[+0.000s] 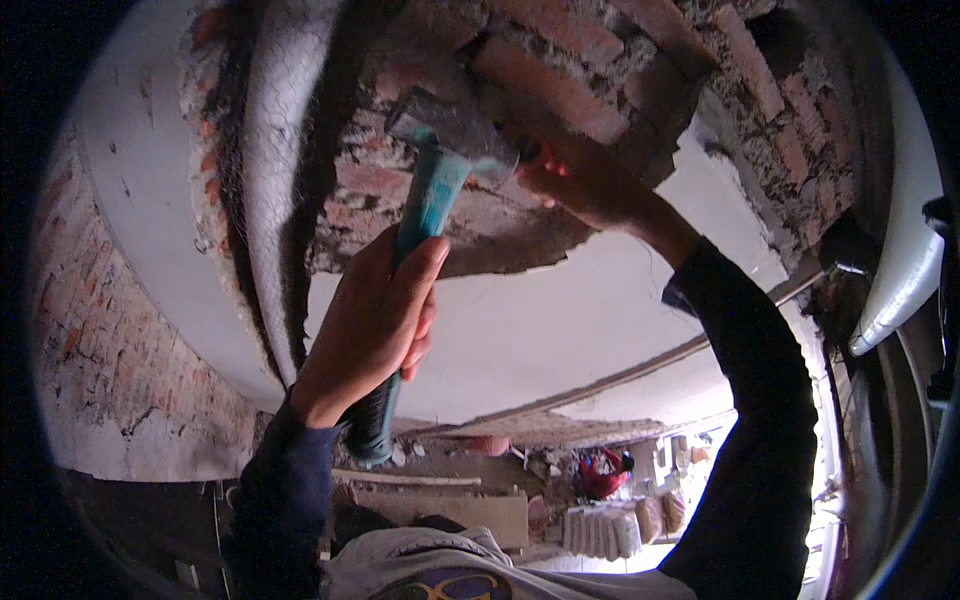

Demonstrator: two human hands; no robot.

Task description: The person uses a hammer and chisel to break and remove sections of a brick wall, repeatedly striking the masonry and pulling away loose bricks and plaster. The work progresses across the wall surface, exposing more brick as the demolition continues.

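Note:
My left hand [375, 322] grips the teal and black handle of a club hammer [435, 187], whose worn metal head is raised before a brick wall. Right of the hammer head, my right hand [570, 180] is closed around a tool with a red grip [551, 163], probably a chisel; its far end is hidden behind the hammer head and the hand. Around both hands, exposed brickwork [551, 82] shows rough mortar. A jagged edge of plaster borders it, with smooth pale plaster [495, 337] below.
A pale round pipe or column wrapped in wire mesh [281, 150] runs close by at the left. At the right are a silvery duct [900, 292] and dark pipes. Far below lie a board [450, 514], rubble, stacked sacks [600, 531] and a person in red [600, 476].

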